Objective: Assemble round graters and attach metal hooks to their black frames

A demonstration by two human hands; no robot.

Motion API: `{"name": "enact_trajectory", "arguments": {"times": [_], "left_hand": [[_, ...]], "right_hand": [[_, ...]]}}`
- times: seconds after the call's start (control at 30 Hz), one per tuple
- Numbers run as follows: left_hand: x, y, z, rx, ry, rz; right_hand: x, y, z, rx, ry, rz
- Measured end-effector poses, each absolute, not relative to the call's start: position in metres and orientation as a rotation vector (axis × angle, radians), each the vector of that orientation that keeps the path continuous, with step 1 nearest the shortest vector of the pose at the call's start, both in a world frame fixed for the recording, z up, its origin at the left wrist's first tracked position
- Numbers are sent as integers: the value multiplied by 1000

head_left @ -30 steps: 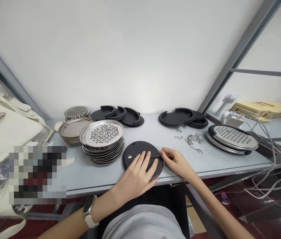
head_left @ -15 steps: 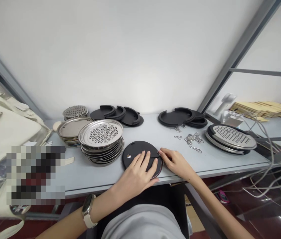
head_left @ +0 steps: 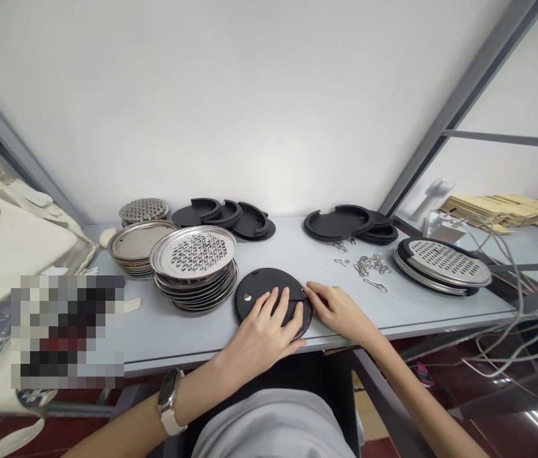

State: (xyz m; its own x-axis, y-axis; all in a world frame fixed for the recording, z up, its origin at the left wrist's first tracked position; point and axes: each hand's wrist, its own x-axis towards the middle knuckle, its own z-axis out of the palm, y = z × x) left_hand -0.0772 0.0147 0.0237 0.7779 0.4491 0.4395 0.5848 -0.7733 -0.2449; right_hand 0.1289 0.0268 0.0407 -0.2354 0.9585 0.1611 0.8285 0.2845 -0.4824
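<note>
A round black disc-shaped holder (head_left: 269, 280) lies on the table right in front of me, with a small hole at its left and a slot near its top. My left hand (head_left: 266, 327) rests flat on it, fingers spread, pressing on its surface. At the disc's right edge my right hand (head_left: 333, 308) is closed in a pinch. A tiny shiny metal clip (head_left: 304, 292) shows at those fingertips; most of it is hidden. Similar loose wire clips (head_left: 371, 264) lie in a small heap to the right.
Left of the disc stands a stack of round metal graters (head_left: 195, 254), with a stack of metal discs (head_left: 142, 242) behind. Black round holders (head_left: 338, 222) lie along the wall. At right are assembled graters (head_left: 445, 261) and white cables (head_left: 519, 286). A cream bag (head_left: 16, 235) sits at left.
Both hands stay in nearly the same place on the black disc. The view has shifted very slightly; I see no object taken up or let go.
</note>
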Motion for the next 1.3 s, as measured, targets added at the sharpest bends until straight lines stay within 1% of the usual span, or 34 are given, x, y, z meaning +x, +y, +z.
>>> {"name": "enact_trajectory", "arguments": {"times": [0.57,0.73,1.03,1.3], "left_hand": [[-75,15,19,-2564,-815,-553],[-73,14,21,-2542,-836,-552],[-73,12,19,-2525,-850,-526],[-76,11,19,-2530,-831,-540]], "right_hand": [[127,21,39,-1640,-2116,405],[122,17,37,-1727,-2075,325],[125,20,31,-1762,-2064,293],[126,19,28,-1645,-2007,360]]}}
